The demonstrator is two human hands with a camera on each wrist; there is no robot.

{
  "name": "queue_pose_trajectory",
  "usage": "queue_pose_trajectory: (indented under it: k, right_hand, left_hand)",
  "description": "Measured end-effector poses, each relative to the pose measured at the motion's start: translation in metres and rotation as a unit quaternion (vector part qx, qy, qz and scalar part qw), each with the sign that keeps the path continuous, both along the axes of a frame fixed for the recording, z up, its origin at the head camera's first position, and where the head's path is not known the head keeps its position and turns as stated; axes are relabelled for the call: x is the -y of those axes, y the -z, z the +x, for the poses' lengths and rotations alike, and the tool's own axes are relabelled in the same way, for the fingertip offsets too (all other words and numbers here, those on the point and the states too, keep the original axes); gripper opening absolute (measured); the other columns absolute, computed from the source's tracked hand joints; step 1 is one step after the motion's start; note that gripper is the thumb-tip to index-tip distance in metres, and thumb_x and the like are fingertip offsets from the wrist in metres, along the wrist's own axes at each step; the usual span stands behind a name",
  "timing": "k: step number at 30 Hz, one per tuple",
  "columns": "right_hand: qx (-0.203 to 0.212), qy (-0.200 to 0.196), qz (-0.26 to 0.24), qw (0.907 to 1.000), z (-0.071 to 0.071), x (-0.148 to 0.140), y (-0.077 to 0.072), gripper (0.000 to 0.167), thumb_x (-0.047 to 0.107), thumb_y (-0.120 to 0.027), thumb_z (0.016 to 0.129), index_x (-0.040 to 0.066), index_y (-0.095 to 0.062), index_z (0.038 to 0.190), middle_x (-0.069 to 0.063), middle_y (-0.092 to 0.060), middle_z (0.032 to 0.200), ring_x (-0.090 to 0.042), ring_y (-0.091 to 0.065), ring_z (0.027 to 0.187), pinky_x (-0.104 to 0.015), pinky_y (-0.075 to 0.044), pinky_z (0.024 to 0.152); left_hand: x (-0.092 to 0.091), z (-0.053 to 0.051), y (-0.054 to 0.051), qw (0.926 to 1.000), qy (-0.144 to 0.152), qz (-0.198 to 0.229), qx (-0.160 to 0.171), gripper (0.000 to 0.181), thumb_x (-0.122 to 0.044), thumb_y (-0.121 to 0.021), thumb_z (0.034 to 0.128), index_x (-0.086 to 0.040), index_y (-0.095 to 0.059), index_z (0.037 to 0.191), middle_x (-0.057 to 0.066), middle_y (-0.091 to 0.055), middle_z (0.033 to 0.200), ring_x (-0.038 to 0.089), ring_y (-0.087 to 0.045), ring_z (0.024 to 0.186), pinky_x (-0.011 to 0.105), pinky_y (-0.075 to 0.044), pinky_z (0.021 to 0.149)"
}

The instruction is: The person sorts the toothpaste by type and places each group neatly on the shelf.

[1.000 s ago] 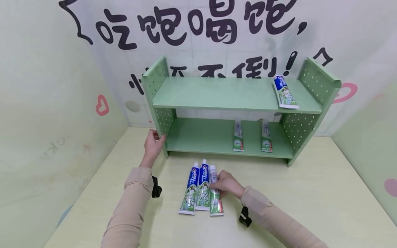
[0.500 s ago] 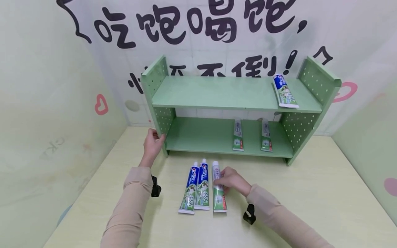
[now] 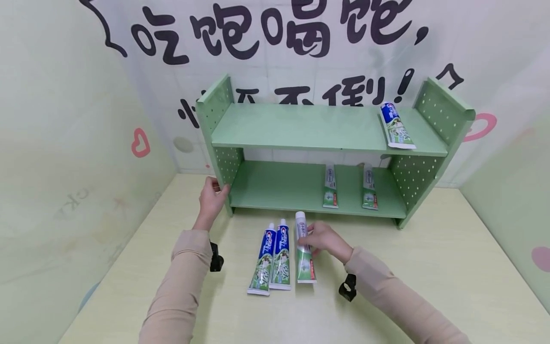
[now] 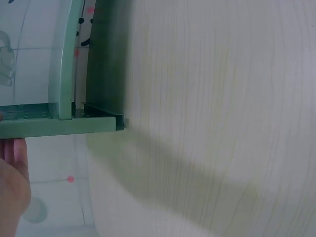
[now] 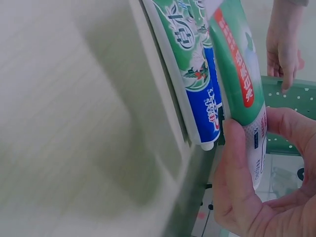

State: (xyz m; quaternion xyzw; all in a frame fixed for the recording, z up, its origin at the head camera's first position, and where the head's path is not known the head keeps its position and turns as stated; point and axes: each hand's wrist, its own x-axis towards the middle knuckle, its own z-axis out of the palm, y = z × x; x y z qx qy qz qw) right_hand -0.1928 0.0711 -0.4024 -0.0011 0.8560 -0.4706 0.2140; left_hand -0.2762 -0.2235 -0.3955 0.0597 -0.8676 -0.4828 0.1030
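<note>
The right hand [image 3: 325, 241] is partly closed, its thumb and fingers parted only by the width of the silver-and-green tube [image 3: 306, 270] pinched between them. The thumb presses one side of the tube and a fingertip bears on the opposite side, as the right wrist view shows, with a rounded gap between them nearer the palm. The hold falls on the silver part; beyond the fingertips the white cap [image 3: 300, 215] points toward the green shelf [image 3: 279, 126], while the green end reaches back toward the person. Just left of the right hand, and apart from the held tube, two blue-and-green tubes [image 3: 271, 258] lie side by side on the pale surface [image 3: 429, 296]. The left hand [image 3: 211, 203], well to the left of the right one, grips the edge of the shelf's left side panel [image 3: 226, 167], its fingers on the outer face; its thumb shows near the front edge. Ahead of the right hand, two narrow tubes [image 3: 330, 191] rest apart on the lower board [image 3: 279, 184], and higher up and farther right another blue-and-green toothpaste [image 3: 396, 125] lies on the upper board. Each wrist carries a black mount [image 3: 348, 287] below a beige sleeve [image 3: 395, 296].
</note>
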Motion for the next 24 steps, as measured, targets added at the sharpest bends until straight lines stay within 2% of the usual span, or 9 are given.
queue_pose_trajectory:
  k: [4,9,12,19,24]
  right_hand:
    - [-0.005,-0.009,0.002,0.9999,-0.005,0.001,-0.004,0.025,0.009,-0.067,0.076,-0.006,-0.059,0.095,-0.014,-0.063,0.082,-0.018,-0.061,0.063,-0.028,-0.055,0.054]
    - [-0.007,-0.001,0.018,0.9998,-0.012,0.001,-0.011,0.041,0.012,-0.068,0.076,-0.010,-0.052,0.108,-0.018,-0.063,0.087,-0.019,-0.063,0.064,-0.027,-0.055,0.053]
    - [-0.008,0.004,0.018,0.9998,-0.017,0.002,-0.015,0.045,0.012,-0.068,0.076,-0.010,-0.049,0.110,-0.020,-0.062,0.091,-0.021,-0.064,0.067,-0.028,-0.056,0.055]
    - [-0.012,-0.019,-0.008,0.9997,-0.027,-0.001,-0.024,0.027,0.012,-0.065,0.079,-0.008,-0.057,0.096,-0.017,-0.063,0.087,-0.019,-0.062,0.067,-0.035,-0.057,0.064]
    - [-0.018,-0.020,-0.021,0.9994,-0.036,0.000,-0.028,0.025,0.012,-0.064,0.080,-0.008,-0.059,0.094,-0.016,-0.064,0.089,-0.019,-0.062,0.068,-0.035,-0.057,0.065]
  left_hand:
    - [0.000,0.000,-0.001,1.0000,-0.002,0.003,0.002,0.037,-0.023,-0.049,0.0918,0.000,-0.039,0.119,0.019,-0.051,0.122,0.031,-0.048,0.115,0.042,-0.047,0.093]
    - [0.000,-0.001,0.000,1.0000,-0.002,0.004,0.000,0.036,-0.023,-0.049,0.0919,-0.001,-0.039,0.119,0.019,-0.051,0.122,0.031,-0.048,0.116,0.042,-0.048,0.093]
    - [0.000,-0.001,0.001,1.0000,-0.001,0.003,0.000,0.036,-0.023,-0.049,0.0919,-0.001,-0.039,0.118,0.018,-0.051,0.121,0.031,-0.048,0.116,0.042,-0.048,0.093]
    - [-0.001,0.001,0.000,1.0000,-0.003,0.006,0.002,0.035,-0.022,-0.050,0.0918,-0.001,-0.039,0.117,0.019,-0.052,0.120,0.031,-0.049,0.114,0.041,-0.049,0.090]
    - [-0.001,0.001,0.000,1.0000,-0.002,0.002,0.003,0.035,-0.023,-0.050,0.0922,-0.002,-0.040,0.117,0.018,-0.052,0.119,0.030,-0.050,0.113,0.041,-0.050,0.088]
